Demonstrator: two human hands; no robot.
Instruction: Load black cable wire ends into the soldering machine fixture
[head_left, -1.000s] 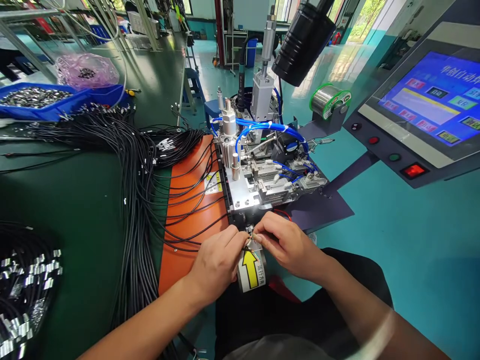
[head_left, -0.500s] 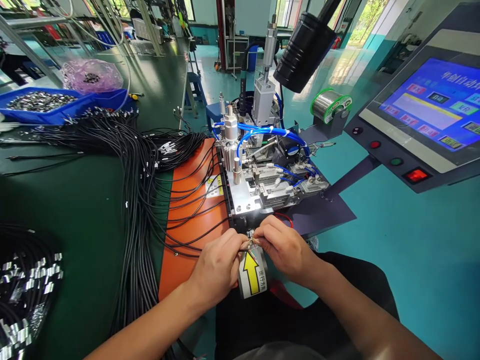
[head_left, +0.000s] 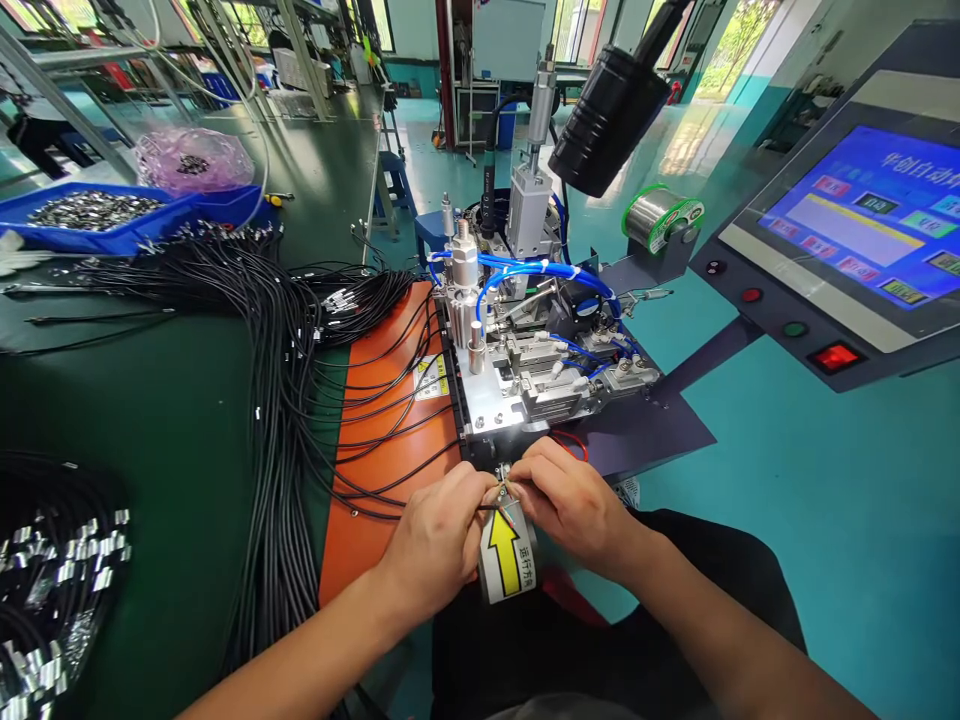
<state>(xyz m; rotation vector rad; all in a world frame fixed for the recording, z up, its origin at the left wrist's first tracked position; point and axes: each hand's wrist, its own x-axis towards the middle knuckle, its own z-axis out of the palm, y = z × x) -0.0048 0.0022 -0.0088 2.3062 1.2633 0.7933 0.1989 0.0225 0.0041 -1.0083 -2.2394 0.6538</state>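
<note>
My left hand (head_left: 439, 525) is closed on a black cable (head_left: 489, 508), whose stripped end shows thin coloured wires (head_left: 508, 518). Fingertips of my right hand (head_left: 574, 500) pinch together just beside it, at a small metal piece (head_left: 502, 488) by the machine's front edge. What exactly sits between the right fingertips is too small to make out. Below the fingers is a round machine part with a yellow arrow label (head_left: 508, 560). Behind them stands the soldering machine (head_left: 517, 370), with metal cylinders and blue air tubes.
Many black cables (head_left: 274, 430) lie across the green table (head_left: 172, 420) and an orange board (head_left: 390, 430). A blue tray (head_left: 97, 238) holds small metal parts. At right are a solder wire spool (head_left: 652, 218) and a control screen (head_left: 862, 220). A black lamp-like cylinder (head_left: 607, 120) hangs above.
The view has shifted slightly. Both hands keep nearly the same pinched pose at the machine's front, with the cable still in my left hand.
</note>
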